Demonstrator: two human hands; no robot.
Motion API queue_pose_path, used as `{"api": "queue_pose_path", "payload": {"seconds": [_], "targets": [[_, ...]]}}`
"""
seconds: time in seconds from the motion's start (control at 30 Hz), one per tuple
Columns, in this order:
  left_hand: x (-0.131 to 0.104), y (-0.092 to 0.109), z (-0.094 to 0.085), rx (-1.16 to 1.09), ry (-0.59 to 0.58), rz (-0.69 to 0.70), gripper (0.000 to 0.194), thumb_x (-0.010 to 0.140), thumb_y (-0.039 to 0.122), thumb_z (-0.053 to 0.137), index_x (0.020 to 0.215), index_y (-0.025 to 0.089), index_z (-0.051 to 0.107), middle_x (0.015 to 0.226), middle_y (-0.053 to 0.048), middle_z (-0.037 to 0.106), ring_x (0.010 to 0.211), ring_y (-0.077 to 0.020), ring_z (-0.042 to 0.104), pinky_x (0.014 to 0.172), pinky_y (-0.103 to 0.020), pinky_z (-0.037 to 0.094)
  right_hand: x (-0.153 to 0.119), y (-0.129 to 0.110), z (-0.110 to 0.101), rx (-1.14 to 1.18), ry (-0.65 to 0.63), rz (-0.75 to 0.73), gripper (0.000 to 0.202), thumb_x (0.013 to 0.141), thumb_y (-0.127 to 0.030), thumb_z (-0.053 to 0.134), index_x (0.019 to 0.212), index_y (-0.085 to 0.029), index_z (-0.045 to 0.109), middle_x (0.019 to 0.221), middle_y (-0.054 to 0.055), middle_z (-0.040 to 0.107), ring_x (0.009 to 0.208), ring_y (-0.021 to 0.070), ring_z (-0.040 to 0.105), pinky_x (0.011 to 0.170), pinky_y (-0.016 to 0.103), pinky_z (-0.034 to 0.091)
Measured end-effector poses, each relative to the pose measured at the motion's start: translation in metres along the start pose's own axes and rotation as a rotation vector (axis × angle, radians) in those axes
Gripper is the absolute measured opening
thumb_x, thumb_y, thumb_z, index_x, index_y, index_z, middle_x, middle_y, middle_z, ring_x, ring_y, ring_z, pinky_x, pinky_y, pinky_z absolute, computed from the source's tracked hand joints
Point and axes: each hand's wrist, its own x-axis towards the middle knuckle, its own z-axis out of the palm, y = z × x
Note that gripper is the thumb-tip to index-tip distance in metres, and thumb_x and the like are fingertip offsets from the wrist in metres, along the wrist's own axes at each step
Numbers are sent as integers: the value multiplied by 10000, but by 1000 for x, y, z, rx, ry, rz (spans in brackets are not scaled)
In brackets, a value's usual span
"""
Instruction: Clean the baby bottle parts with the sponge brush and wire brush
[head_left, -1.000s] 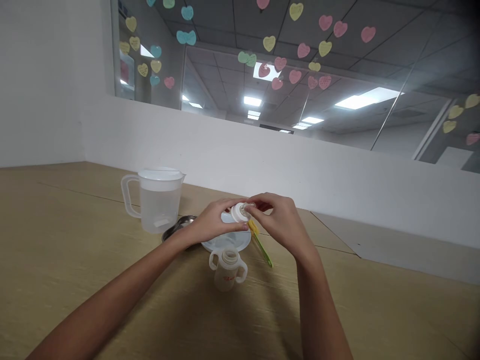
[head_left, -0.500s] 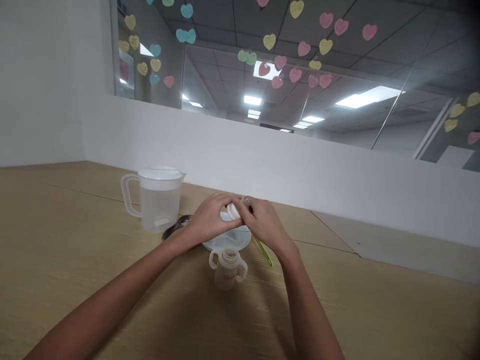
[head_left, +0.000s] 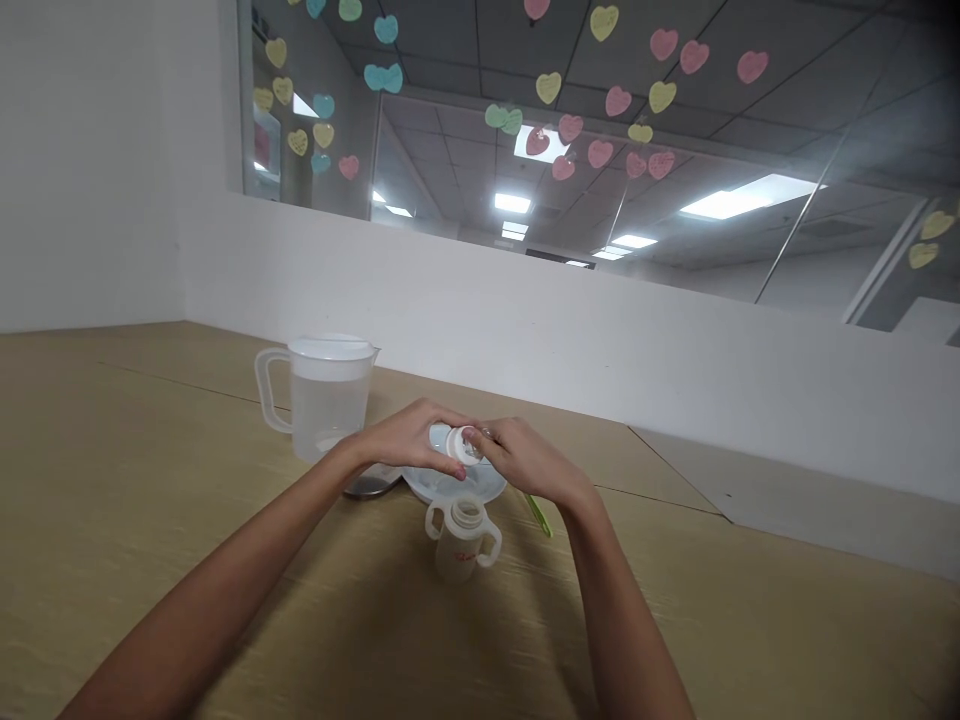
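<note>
Above a pale blue plate (head_left: 427,486), both hands meet at a small white bottle cap (head_left: 463,446) with a clear part on its right side. My left hand (head_left: 409,437) grips the cap from the left, thumb below and fingers above. My right hand (head_left: 525,458) has its thumb and fingers closed on the clear part. Just below them an uncapped bottle (head_left: 457,545) with two handles and red print stands upright on the table, its mouth facing up.
A lidded clear pitcher (head_left: 330,400) stands at the left on the wooden table (head_left: 750,620). A metal dish (head_left: 373,483) lies partly under my left wrist. A green handle (head_left: 538,516) pokes out beside the plate. Behind are a white wall and window.
The cap has tilted and come a little lower between my hands, showing more of its clear part. My left hand has opened slightly around it. The view has shifted a little.
</note>
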Motion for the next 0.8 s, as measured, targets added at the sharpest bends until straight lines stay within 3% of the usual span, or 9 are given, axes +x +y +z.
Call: {"api": "queue_pose_path", "payload": {"seconds": [0.3, 0.63, 0.8], "targets": [[-8, 19, -12, 56, -16, 54, 473, 656, 317, 704, 1107, 196, 628, 970, -24, 671, 856, -188, 591, 710, -222, 415, -7, -10, -11, 271, -69, -105, 386, 894, -430, 308, 686, -149, 473, 669, -5, 453, 604, 93, 374, 555, 217, 307], [-13, 27, -19, 15, -57, 36, 465, 630, 322, 727, 1069, 188, 648, 925, -29, 678, 793, -173, 595, 662, -219, 428, -5, -10, -11, 483, -127, -161, 382, 878, -449, 377, 660, -148, 469, 592, -38, 318, 528, 66, 268, 490, 211, 251], [-16, 20, -26, -95, -25, 98, 482, 586, 263, 759, 1045, 165, 650, 1003, -65, 664, 948, -221, 578, 828, -284, 423, -16, -2, -15, 883, -130, -199, 411, 820, -533, 441, 604, -191, 366, 490, -83, 224, 398, 45, 174, 377, 199, 168]]}}
